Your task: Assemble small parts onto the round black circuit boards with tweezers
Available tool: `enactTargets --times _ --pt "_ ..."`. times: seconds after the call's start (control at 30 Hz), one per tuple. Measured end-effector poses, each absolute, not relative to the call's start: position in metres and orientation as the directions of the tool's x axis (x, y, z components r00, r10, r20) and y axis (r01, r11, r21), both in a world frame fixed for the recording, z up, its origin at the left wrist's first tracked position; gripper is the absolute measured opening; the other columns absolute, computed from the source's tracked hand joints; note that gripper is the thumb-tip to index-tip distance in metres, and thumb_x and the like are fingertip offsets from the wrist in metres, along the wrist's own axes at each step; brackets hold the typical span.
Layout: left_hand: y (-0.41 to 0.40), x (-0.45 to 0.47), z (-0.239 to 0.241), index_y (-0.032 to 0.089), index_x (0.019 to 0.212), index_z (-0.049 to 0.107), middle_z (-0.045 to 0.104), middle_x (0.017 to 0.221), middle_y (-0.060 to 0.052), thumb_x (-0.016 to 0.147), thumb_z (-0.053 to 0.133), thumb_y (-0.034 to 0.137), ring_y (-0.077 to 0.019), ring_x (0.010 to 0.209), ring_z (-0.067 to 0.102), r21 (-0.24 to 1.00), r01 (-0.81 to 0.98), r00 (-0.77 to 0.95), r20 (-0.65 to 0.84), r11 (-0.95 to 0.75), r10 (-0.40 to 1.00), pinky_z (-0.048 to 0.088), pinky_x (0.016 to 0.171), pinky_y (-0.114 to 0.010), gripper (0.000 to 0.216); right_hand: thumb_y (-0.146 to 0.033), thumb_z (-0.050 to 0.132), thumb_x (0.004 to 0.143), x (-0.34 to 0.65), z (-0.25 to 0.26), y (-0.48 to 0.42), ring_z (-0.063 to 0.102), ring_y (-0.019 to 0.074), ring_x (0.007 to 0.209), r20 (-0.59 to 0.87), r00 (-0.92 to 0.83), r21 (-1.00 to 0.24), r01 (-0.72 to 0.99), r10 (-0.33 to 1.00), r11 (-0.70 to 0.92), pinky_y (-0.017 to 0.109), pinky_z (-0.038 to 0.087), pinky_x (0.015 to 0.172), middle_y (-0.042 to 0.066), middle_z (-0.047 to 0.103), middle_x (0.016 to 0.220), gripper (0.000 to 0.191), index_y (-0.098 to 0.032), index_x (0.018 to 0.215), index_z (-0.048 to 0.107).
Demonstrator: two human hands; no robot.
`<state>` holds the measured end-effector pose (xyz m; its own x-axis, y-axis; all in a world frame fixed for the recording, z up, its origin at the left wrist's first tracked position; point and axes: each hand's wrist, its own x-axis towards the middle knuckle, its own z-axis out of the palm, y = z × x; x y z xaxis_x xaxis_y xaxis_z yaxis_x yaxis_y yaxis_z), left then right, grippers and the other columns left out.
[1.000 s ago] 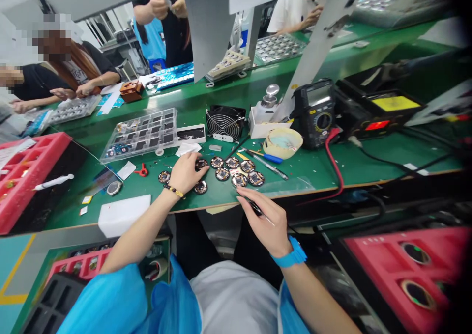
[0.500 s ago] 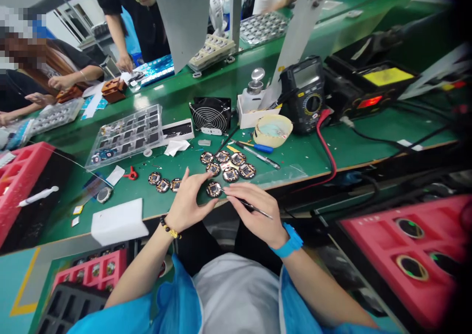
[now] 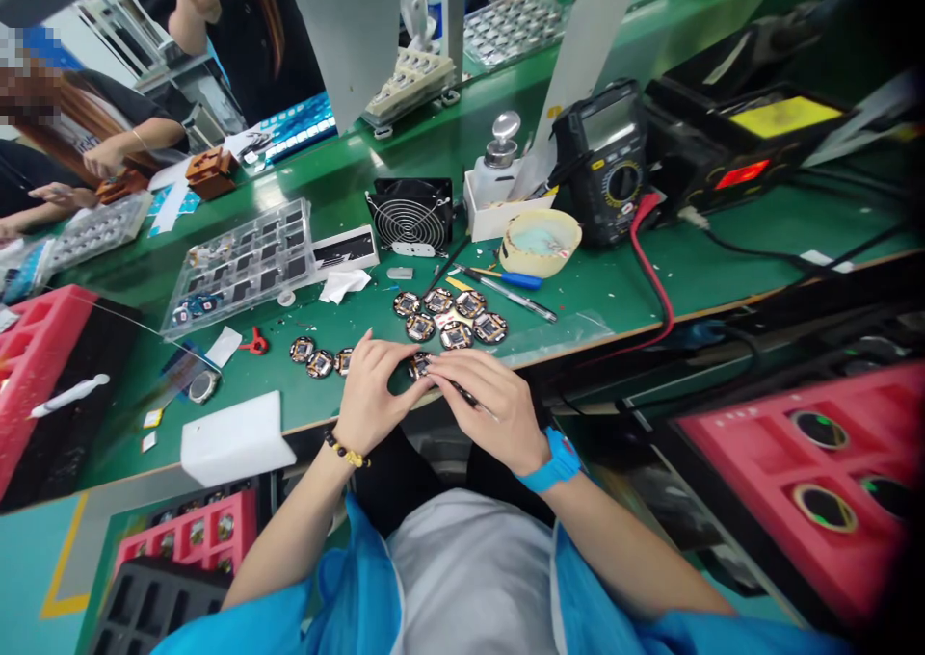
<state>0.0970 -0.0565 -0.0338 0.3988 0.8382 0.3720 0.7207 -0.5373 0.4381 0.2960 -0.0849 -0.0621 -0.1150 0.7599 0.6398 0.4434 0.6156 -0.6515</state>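
Our left hand (image 3: pixel 368 397) fingers clamp a round board (image 3: pixel 419 365); right hand (image 3: pixel 495 406) fingers clamp tweezers (image 3: pixel 466 398). We judge the three side boards (image 3: pixel 318 358) done and the cluster (image 3: pixel 449 316) pending.

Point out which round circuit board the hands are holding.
The round board nearest the body, between left hand and right hand; the others lie untouched.

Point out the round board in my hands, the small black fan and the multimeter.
round board (image 3: pixel 418 365): head view, on the exposed part of its face.
small black fan (image 3: pixel 410 222): head view, on the centre of its wire grille.
multimeter (image 3: pixel 622 184): head view, on its round dial.
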Motion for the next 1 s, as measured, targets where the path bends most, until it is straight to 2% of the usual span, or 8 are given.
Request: enactTargets --times 0.17,0.37,0.47,0.6,0.8,0.87,0.93,1.0 --pt "-0.054 0.096 -0.033 0.028 0.121 0.072 0.074 0.105 -0.004 0.093 0.075 0.042 -0.0229 0.104 0.07 0.468 0.703 0.398 0.365 -0.535 0.842 0.033 0.128 -0.06 0.031 -0.006 0.068 0.093 0.296 -0.078 -0.079 0.075 0.0202 0.11 0.727 -0.136 -0.569 0.43 0.673 0.701 0.038 0.063 0.099 0.003 0.08 0.119 0.037 -0.027 0.124 0.075" --pt "-0.054 0.095 -0.029 0.027 0.119 0.071 0.077 0.106 -0.004 0.094 0.073 0.039 -0.0228 0.103 0.072 0.518 0.671 0.399 0.35 -0.53 0.847 0.031 0.129 -0.061 0.028 -0.011 0.072 0.092 0.292 -0.089 -0.073 0.078 0.0184 0.108 0.78 -0.145 -0.476 0.494 0.609 0.727 0.032 0.064 0.094 -0.001 0.081 0.116 0.041 -0.032 0.127 0.075" --pt "-0.055 0.095 -0.029 0.027 0.116 0.071 0.078 0.108 -0.003 0.095 0.073 0.04 -0.0235 0.105 0.072 0.523 0.664 0.406 0.348 -0.534 0.845 0.03 0.13 -0.063 0.025 -0.011 0.072 0.092 0.292 -0.089 -0.074 0.078 0.0192 0.108 0.772 -0.148 -0.49 0.481 0.618 0.727 0.033 0.064 0.094 -0.001 0.081 0.115 0.04 -0.032 0.126 0.075" --pt "-0.057 0.095 -0.029 0.027 0.114 0.07 0.079 0.111 -0.003 0.094 0.074 0.041 -0.0234 0.106 0.072 0.542 0.651 0.394 0.355 -0.53 0.848 0.03 0.13 -0.062 0.025 -0.006 0.068 0.093 0.297 -0.084 -0.077 0.077 0.0224 0.11 0.752 -0.139 -0.547 0.414 0.644 0.728 0.04 0.066 0.095 0.002 0.08 0.119 0.044 -0.03 0.13 0.073" --pt "-0.056 0.097 -0.021 0.026 0.112 0.07 0.077 0.11 -0.003 0.102 0.062 0.03 -0.0219 0.108 0.07 0.5 0.688 0.426 0.308 -0.526 0.851 0.036 0.126 -0.057 0.013 -0.002 0.068 0.091 0.303 -0.077 -0.079 0.076 0.0237 0.111 0.73 -0.043 -0.63 0.345 0.682 0.696 0.044 0.065 0.097 0.005 0.081 0.115 0.042 -0.027 0.124 0.074" --pt "-0.054 0.099 -0.014 0.025 0.108 0.07 0.077 0.108 -0.003 0.101 0.062 0.028 -0.0228 0.106 0.07 0.461 0.719 0.446 0.268 -0.52 0.854 0.042 0.121 -0.055 0.01 -0.002 0.068 0.091 0.303 -0.077 -0.078 0.076 0.0236 0.111 0.724 -0.048 -0.632 0.353 0.688 0.69 0.043 0.064 0.097 0.005 0.081 0.115 0.042 -0.028 0.124 0.074" --pt "-0.05 0.103 -0.008 0.025 0.103 0.069 0.075 0.104 -0.004 0.1 0.063 0.027 -0.024 0.103 0.07 0.412 0.752 0.47 0.213 -0.515 0.856 0.052 0.108 -0.049 0.007 -0.002 0.068 0.092 0.303 -0.077 -0.078 0.076 0.0234 0.11 0.722 -0.049 -0.632 0.359 0.69 0.686 0.043 0.064 0.096 0.004 0.081 0.114 0.042 -0.028 0.124 0.074" --pt "-0.045 0.106 -0.002 0.024 0.097 0.069 0.074 0.098 -0.005 0.101 0.062 0.027 -0.0247 0.099 0.069 0.353 0.773 0.506 0.159 -0.528 0.848 0.056 0.093 -0.043 0.008 -0.002 0.068 0.091 0.303 -0.078 -0.079 0.076 0.0233 0.109 0.718 -0.046 -0.637 0.36 0.695 0.682 0.042 0.064 0.096 0.004 0.081 0.114 0.042 -0.028 0.124 0.074"
